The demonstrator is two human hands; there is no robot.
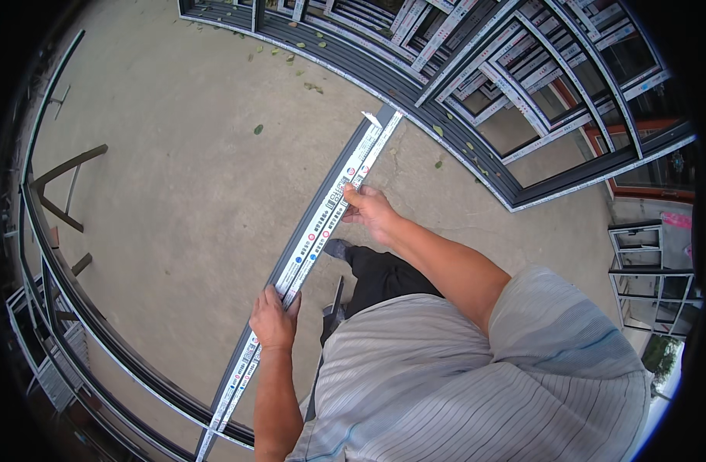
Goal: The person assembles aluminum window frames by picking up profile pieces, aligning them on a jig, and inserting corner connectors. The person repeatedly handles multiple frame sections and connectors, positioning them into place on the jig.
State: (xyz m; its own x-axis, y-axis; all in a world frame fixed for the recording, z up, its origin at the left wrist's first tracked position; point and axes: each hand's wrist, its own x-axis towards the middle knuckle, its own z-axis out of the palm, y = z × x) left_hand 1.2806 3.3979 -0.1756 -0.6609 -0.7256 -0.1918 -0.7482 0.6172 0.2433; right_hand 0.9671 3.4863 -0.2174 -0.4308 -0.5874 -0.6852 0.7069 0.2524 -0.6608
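Hands (274, 319) (371, 211) grip white-labelled profile (322, 223).

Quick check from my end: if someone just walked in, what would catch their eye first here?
The long grey profile with white printed film runs diagonally across the middle, gripped by the left hand low down and the right hand farther up. Behind it, at upper right, lies a stack of window frames on the concrete floor.

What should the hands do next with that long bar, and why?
Probably pinch the white film strip and peel it back along the long grey bar. The right hand already grips it at the strip's edge, while the left hand steadies the bar lower down.
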